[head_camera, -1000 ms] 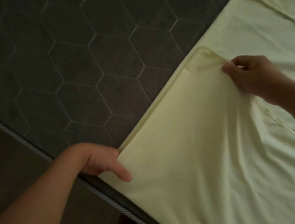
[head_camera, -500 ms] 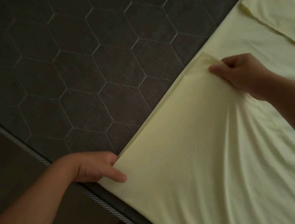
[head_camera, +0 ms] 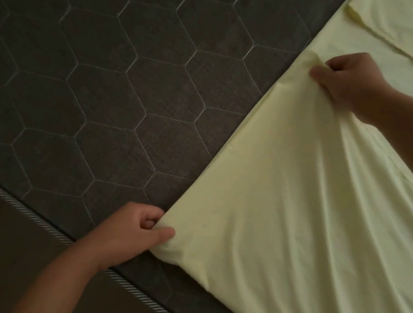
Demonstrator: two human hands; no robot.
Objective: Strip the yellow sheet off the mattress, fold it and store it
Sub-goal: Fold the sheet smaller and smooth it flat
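Left hand (head_camera: 134, 233), right hand (head_camera: 349, 83): two. Yellow sheet (head_camera: 276, 226): one. Mattress (head_camera: 111, 90): one.

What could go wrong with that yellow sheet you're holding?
The left hand pinches only a small corner of the yellow sheet, so it might slip free. Wrinkles fan out from the grip of the right hand, so the fold could come out crooked. That near corner sits close to the edge of the mattress and might slide off.
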